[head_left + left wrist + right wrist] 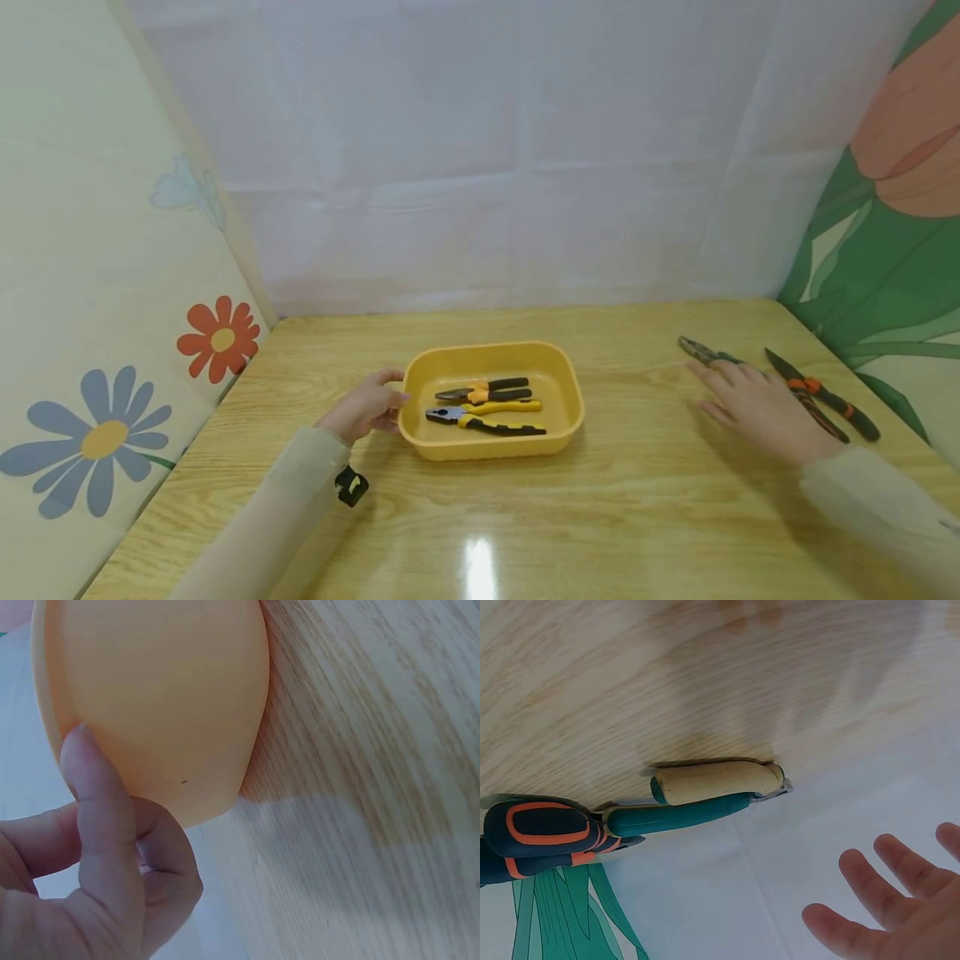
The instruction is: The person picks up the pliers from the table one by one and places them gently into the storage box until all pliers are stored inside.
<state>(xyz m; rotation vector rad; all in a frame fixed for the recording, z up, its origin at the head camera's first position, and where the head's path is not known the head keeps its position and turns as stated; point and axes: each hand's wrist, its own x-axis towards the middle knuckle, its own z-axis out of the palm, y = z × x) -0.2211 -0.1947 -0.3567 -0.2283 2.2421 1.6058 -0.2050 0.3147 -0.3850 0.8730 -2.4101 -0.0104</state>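
Observation:
A yellow plastic basin [491, 450] sits on the table, and my left hand [367, 406] grips its left rim with thumb and curled fingers. The left wrist view shows the thumb [105, 802] against the basin's wall. Inside lie orange-and-black long-nose pliers [480, 392] and yellow-and-black combination pliers [487, 418]. My right hand [765, 412], fingers spread and holding nothing, is above pliers with worn metal jaws [697, 350], partly hiding them. Their green and tan handles [705, 799] show in the right wrist view. Beside them lies a dark-bladed tool with black-and-orange handles [832, 402].
The wooden tabletop [600, 517] reaches back to a white cloth backdrop [510, 167]. Flower-printed panels stand at the left [67, 250] and right [892, 250]. A small black clip-like item [350, 486] is by the left sleeve.

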